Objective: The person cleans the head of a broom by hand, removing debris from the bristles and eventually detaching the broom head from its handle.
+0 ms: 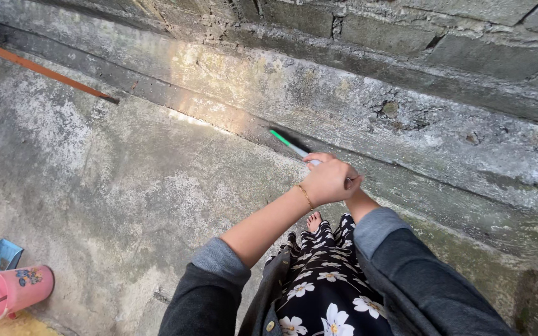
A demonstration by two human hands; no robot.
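Both hands grip a thin green-and-white handle (pixel 291 145) that runs up and to the left toward the base of the block wall (pixel 406 37). The left hand (pixel 330 180) lies on top, fingers curled shut around the handle, a gold bracelet (pixel 306 196) on its wrist. The right hand (pixel 351 182) is almost wholly hidden beneath the left; only a sliver of it shows, so its grip can be judged only from its place on the handle. The handle's far end blurs into a dark smear in the gutter (pixel 238 121) along the wall, and what is fixed there cannot be made out. A bare foot (pixel 314 221) peeks out under a dark flowered skirt (pixel 319 286) on the concrete floor (pixel 126 186). A rusty bar (pixel 38 68) crosses the top left, cut off by the edge. At the lower left a pink cup (pixel 14 291) lies on its side, partly cut off, just beside a blue thing (pixel 2 255) too cropped to identify.
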